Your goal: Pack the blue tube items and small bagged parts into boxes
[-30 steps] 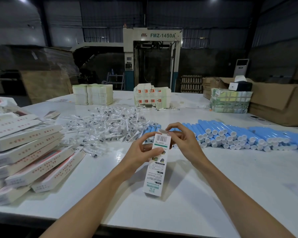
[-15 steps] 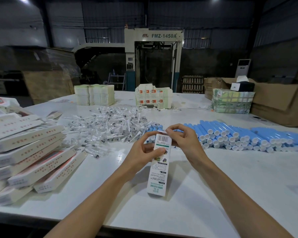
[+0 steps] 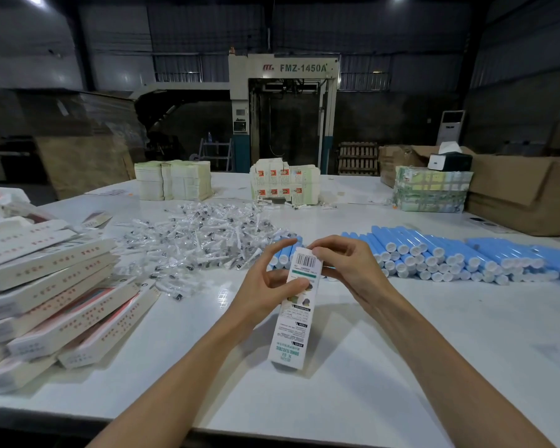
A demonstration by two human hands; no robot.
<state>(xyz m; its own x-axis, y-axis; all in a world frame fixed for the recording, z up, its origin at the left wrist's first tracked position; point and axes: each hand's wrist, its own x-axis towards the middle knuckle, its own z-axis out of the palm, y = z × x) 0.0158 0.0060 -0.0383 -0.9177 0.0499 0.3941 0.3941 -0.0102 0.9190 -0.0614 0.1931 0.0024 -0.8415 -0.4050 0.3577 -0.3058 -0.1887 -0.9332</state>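
Closing the top flap appears to be the step in hand. Confirm? (Observer A)

Probable, not certain. The box (image 3: pixel 296 312) is held tilted over the table (image 3: pixel 401 367), printed face up. I cannot tell whether its near end touches the surface. The left hand (image 3: pixel 265 286) grips the box mid-body, with the thumb across the face and the fingers behind. The right hand (image 3: pixel 346 266) pinches the far end at the barcode, where the flap sits. The contents are not visible. (Observer B)

Procedure for doing it well? (Observer A)

1. Hold the body firmly but do not crush the thin card walls.
2. Verify that a tube and a bagged part are inside before closing.
3. Fold the flap square and feed the tab in straight, because a skewed tab is likely to crease. (Observer B)

Location of stock? (Observer A)

Finished boxes (image 3: pixel 46 286) are stacked at the person's left. Just beyond the hands, the blue tubes (image 3: pixel 434 253) lie in rows to the right, white caps toward the person. The bagged parts (image 3: pixel 201 234) form a loose heap to the left. Farther back stand the flat cartons (image 3: pixel 172 179) and a cardboard case (image 3: pixel 514 195). Behind the table is a machine (image 3: pixel 285 108) marked FMZ-1450A. (Observer B)
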